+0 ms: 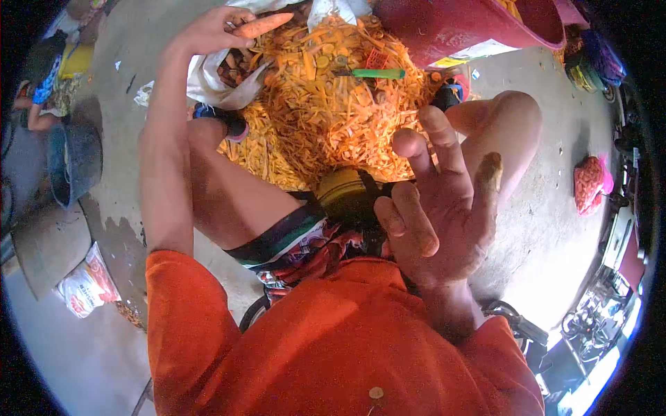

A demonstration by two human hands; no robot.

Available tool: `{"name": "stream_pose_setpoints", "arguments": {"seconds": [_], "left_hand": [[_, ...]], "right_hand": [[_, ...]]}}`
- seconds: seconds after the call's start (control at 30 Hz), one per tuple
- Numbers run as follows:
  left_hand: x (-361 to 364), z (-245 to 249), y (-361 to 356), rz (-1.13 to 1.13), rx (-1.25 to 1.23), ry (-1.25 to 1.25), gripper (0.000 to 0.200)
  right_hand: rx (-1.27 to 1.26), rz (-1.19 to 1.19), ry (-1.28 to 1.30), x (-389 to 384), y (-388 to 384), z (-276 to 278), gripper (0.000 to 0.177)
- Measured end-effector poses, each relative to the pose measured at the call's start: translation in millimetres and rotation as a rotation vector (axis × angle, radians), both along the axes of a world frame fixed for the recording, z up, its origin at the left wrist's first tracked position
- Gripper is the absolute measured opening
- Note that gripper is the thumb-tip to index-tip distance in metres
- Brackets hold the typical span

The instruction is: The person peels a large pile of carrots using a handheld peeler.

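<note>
My left hand (pixel 216 31) reaches out at the upper left, its fingers closed around an orange carrot (pixel 263 26). Below that hand, a white sack (pixel 208 82) lies open with carrots showing inside. My right hand (pixel 444 208) is raised close to the camera, palm towards me, fingers apart and partly bent, holding nothing. Between my legs spreads a large heap of orange carrot peelings (pixel 319 118). On the heap rests a green-handled tool (pixel 378 73), its small head hard to make out. Beside it sits a red plastic piece with a grid (pixel 377 59).
A big dark-red tub (pixel 458 28) leans at the top right, with peelings in it. A dark blue tub (pixel 73 163) stands at left near another person's arm (pixel 45 118). A printed sack (pixel 89 283) and a pink bag (pixel 590 186) lie on the concrete floor (pixel 548 229).
</note>
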State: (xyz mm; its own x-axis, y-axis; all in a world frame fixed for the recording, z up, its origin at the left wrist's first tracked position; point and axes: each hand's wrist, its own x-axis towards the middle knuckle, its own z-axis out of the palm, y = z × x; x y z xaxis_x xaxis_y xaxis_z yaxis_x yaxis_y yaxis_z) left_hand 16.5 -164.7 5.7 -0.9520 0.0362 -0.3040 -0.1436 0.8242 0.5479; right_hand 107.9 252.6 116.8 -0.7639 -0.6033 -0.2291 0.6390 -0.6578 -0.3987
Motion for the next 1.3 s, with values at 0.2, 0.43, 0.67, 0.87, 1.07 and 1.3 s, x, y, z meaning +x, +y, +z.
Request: {"name": "stream_pose_setpoints", "arguments": {"seconds": [0.2,0.43,0.67,0.87,1.07,1.3], "left_hand": [[3,0,6,0.022,-0.041,0.010,0.068],[1,-11,-6,0.027,0.010,0.051,0.067],[1,-10,-9,-0.015,0.023,0.053,0.066],[7,-5,-9,0.032,0.067,0.094,0.056],[10,9,-13,0.091,-0.001,0.098,0.051],[8,51,10,0.067,-0.056,0.110,0.053]], "right_hand": [[-0.134,0.044,-0.099,-2,3,-4,0.061],[-0.215,0.089,-0.196,-8,0,-8,0.058],[-0.142,0.102,-0.090,-13,-8,-12,0.057],[0.216,0.076,0.126,-19,-20,-10,0.054],[0.861,-0.055,0.898,-104,-38,-70,0.015],[1.183,0.111,1.247,-274,-58,-153,0.026]]}}
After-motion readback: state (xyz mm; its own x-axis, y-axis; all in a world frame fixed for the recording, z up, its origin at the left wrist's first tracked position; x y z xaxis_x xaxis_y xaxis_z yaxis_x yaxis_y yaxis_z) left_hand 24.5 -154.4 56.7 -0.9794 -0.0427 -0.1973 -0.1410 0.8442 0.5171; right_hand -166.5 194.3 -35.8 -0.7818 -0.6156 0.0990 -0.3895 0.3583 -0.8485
